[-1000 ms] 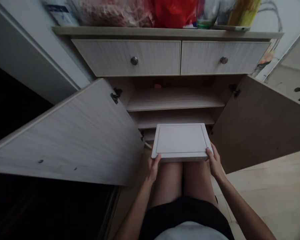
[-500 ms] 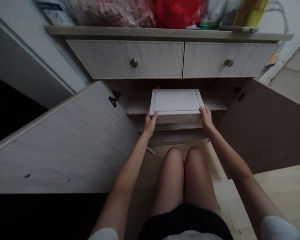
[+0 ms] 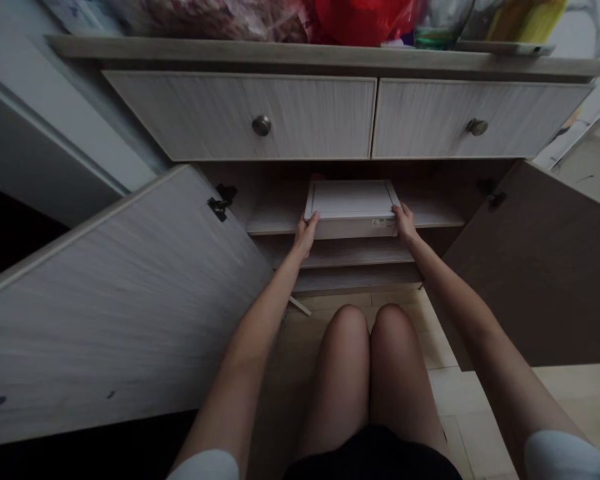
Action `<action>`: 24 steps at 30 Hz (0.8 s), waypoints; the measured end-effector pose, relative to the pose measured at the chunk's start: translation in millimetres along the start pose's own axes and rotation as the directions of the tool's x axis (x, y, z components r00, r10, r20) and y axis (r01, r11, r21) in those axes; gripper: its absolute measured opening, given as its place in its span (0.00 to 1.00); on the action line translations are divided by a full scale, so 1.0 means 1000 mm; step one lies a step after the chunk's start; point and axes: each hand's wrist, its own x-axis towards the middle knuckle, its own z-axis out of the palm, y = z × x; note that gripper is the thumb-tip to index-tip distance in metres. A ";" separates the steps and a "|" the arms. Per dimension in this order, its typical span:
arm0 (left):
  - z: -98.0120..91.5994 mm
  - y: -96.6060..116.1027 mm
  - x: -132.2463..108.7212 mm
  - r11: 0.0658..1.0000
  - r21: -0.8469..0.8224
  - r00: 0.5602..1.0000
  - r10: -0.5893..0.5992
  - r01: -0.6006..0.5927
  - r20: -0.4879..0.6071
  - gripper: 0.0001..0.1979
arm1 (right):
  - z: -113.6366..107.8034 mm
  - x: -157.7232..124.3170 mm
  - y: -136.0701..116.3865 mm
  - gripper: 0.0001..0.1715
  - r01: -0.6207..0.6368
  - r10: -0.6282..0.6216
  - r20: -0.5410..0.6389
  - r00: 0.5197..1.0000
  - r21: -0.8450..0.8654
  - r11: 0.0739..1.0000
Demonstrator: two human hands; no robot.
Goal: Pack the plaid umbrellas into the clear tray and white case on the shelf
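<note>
A white lidded box [image 3: 353, 198] with a small label on its front lies partly inside the open cabinet, at the level of the upper shelf [image 3: 275, 215]. My left hand [image 3: 306, 235] grips its front left corner, thumb on the lid's edge. At the front right corner, my right hand [image 3: 404, 221] holds the box with the thumb on top. The fingers under and behind the box are hidden. Whether its underside rests on the shelf I cannot tell.
The left door [image 3: 120, 300] and right door [image 3: 535, 267] both stand swung outward. Two drawers with round knobs, the left drawer [image 3: 190, 113] and right drawer [image 3: 425, 120], are closed above. A red bag [image 3: 363, 20] and a glass jar [image 3: 440, 27] stand on top. My knees are below.
The box and both my hands have moved forward, deeper into the cabinet. My view has come closer to the cabinet front.
</note>
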 end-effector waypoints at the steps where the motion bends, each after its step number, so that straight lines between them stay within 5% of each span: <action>1: 0.000 -0.002 0.002 1.000 0.003 1.000 -0.004 0.004 -0.003 0.34 | 0.001 0.002 0.002 0.39 -0.006 0.006 0.001 1.000 -0.007 1.000; 8: -0.004 -0.004 0.013 0.989 0.124 0.997 -0.083 0.081 0.010 0.36 | -0.001 0.009 -0.008 0.44 -0.065 0.073 0.069 0.995 -0.110 0.992; 11: -0.005 0.003 0.001 0.971 0.234 0.996 0.065 -0.049 -0.062 0.43 | -0.008 -0.012 -0.020 0.48 0.086 -0.088 0.003 0.996 -0.268 0.960; 14: -0.002 0.012 -0.021 0.864 0.404 0.943 0.331 -0.300 -0.010 0.47 | -0.010 -0.049 -0.032 0.41 0.394 -0.394 0.107 0.913 -0.480 0.783; 17: 0.006 0.016 -0.038 0.732 0.507 0.890 0.391 -0.455 0.234 0.39 | -0.001 -0.077 -0.034 0.37 0.598 -0.468 0.377 0.799 -0.578 0.556; 24: 0.020 0.005 -0.026 0.418 0.725 0.835 0.331 -0.548 0.440 0.38 | 0.021 -0.060 -0.016 0.42 0.592 -0.407 0.462 0.788 -0.749 0.296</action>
